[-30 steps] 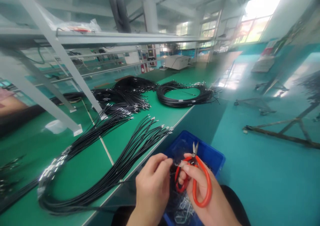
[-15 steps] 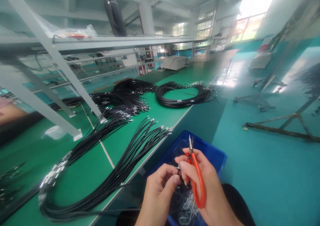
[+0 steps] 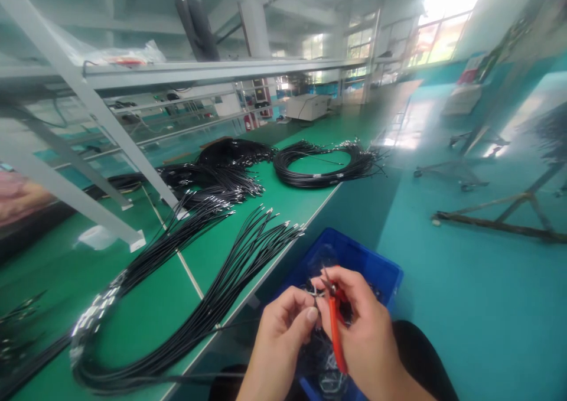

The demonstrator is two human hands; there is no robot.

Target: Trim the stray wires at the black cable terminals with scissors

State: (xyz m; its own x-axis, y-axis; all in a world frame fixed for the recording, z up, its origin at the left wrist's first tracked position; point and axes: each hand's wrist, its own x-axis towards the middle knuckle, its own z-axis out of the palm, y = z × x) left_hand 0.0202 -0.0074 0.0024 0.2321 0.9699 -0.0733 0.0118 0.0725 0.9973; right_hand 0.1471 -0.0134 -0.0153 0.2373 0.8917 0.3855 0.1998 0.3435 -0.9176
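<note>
My left hand [image 3: 283, 333] pinches the end of a thin black cable [image 3: 234, 325] that runs back toward the bench edge. Close beside it, my right hand [image 3: 367, 321] is wrapped round red-handled pliers [image 3: 335, 337]. The pliers' metal jaws point up and left, near the cable end at my left fingertips. Whether the jaws touch the cable I cannot tell. Below both hands stands a blue bin [image 3: 392, 268] with clear plastic bits and small pieces in it.
On the green bench [image 3: 146, 306] lies a bent bundle of black cables [image 3: 204, 306] with metal tips. Behind it are a coiled cable bundle [image 3: 310, 179] and more cable piles [image 3: 234, 153]. A white shelf frame [image 3: 119, 132] rises at left. Wheeled stands [image 3: 496, 224] occupy the floor at right.
The pliers have turned in my right hand, their jaws tipping down and left toward the cable end. My left hand stays nearly in place, still pinching the cable.
</note>
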